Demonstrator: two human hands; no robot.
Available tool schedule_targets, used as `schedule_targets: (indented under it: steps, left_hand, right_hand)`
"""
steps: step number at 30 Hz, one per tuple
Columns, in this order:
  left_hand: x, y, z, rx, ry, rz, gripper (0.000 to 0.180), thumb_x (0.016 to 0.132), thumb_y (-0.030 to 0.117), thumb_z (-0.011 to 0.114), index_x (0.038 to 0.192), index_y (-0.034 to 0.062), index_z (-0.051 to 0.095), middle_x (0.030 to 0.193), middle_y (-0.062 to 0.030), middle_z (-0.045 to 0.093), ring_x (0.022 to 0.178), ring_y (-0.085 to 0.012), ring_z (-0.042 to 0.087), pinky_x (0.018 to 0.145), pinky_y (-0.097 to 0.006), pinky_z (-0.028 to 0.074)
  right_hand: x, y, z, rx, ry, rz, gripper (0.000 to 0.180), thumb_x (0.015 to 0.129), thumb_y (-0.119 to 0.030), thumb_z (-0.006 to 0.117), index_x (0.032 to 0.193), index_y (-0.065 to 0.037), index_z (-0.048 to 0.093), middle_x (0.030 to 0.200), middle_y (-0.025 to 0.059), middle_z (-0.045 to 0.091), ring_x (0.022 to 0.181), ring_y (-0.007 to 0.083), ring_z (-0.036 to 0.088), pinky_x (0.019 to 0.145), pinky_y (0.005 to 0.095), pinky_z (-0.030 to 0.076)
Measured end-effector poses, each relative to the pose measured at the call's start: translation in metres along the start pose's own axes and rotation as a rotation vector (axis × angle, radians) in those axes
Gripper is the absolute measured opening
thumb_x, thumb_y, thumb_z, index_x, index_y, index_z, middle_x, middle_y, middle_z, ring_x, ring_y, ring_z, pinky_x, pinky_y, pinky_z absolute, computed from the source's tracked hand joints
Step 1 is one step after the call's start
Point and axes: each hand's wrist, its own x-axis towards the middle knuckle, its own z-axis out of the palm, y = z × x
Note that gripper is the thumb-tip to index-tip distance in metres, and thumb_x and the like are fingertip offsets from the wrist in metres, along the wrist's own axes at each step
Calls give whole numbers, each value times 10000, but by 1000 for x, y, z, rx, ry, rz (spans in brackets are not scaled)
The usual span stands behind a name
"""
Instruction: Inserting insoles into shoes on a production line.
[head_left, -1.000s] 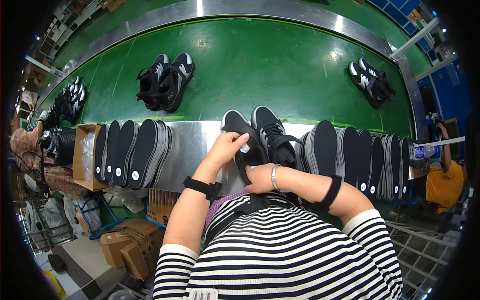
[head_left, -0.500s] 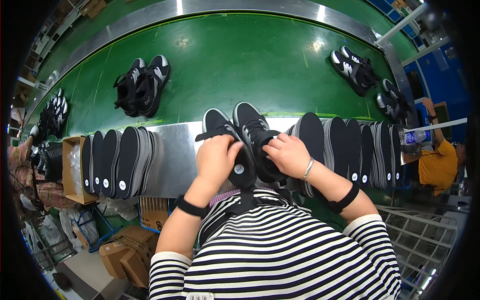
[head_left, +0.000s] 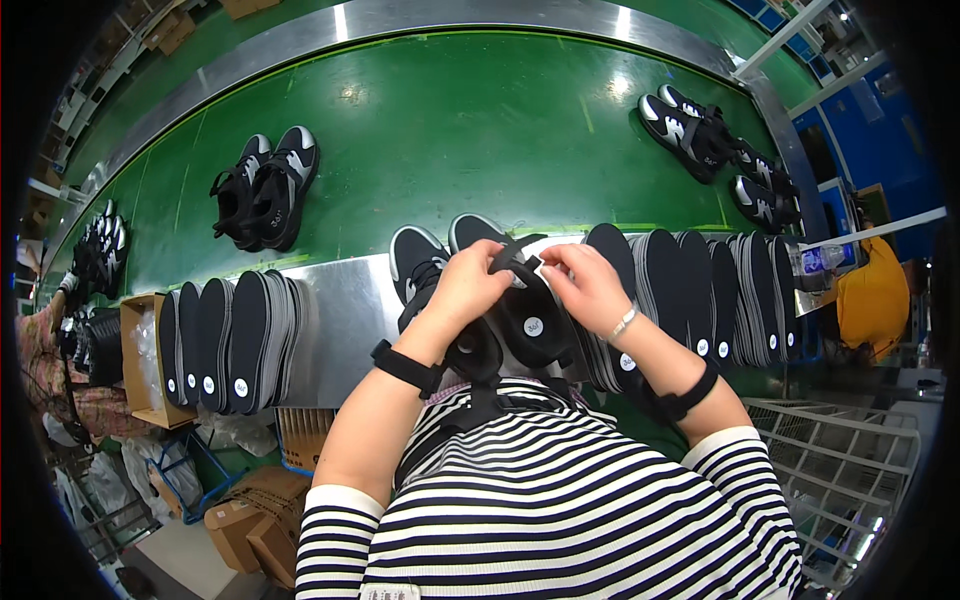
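Observation:
A pair of black sneakers with silver-grey toes stands before me on the metal table edge, toes pointing away. Over the right sneaker [head_left: 540, 335], my left hand [head_left: 465, 285] pinches its black strap or tongue near the laces. Opposite it, my right hand [head_left: 588, 288] is closed, thumb and fingertips together at the same upper part, by a small white patch. Exactly what those fingertips hold is hard to see. Inside this shoe lies a dark insole with a round white sticker [head_left: 533, 327]. My left hand and wrist partly cover the left sneaker [head_left: 415, 258].
Rows of black-and-grey insoles stand at left [head_left: 250, 335] and right [head_left: 665, 290]. Farther off on the green table are a sneaker pair [head_left: 270, 190] and more sneakers [head_left: 690, 130] at right. An open carton [head_left: 145, 350] stands left; a person in yellow [head_left: 872, 295] is at right.
My left hand has moved from the left sneaker's strap to the right sneaker. Both hands now meet over its upper part, and its insole sticker has come into view. The view has shifted slightly.

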Motion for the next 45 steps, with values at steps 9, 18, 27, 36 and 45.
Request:
schedule_targets:
  steps: [9,18,27,36,45]
  left_hand:
    - [-7,1,12,197,50,168,342,679,63,612,966,-20,445,775,-113,592,728,-213,584,659,-286,442]
    - [-80,22,0,474,163,178,551,721,188,638,1161,-22,381,714,-101,602,609,-301,584,555,-382,467]
    - [-73,-12,5,567,56,-141,658,712,295,547,1202,-57,284,745,-234,597,664,-366,601,601,-445,488]
    - [-59,-17,-9,511,109,20,475,646,110,551,1055,-88,414,679,-209,596,631,-344,600,555,-423,480]
    - [-62,-9,-7,425,-4,-27,581,673,67,496,1210,-84,332,752,-225,599,680,-358,596,600,-418,477]
  right_hand:
    - [-16,-24,17,-442,-1172,43,318,654,-209,554,877,5,630,895,158,620,891,276,585,767,485,392]
    - [-24,-18,32,-381,-1114,103,266,708,-172,486,895,-3,570,881,173,615,841,301,593,742,458,397]
    - [-37,-27,55,-159,-915,-108,508,741,-387,572,990,42,462,770,246,574,712,389,565,649,437,461]
    - [-20,-60,25,-108,-810,-262,565,709,-467,573,1044,-15,518,894,178,587,878,318,545,820,435,362]
    - [2,-30,71,-242,-1278,-108,522,688,-395,573,1053,-23,546,962,220,587,891,327,566,809,354,432]
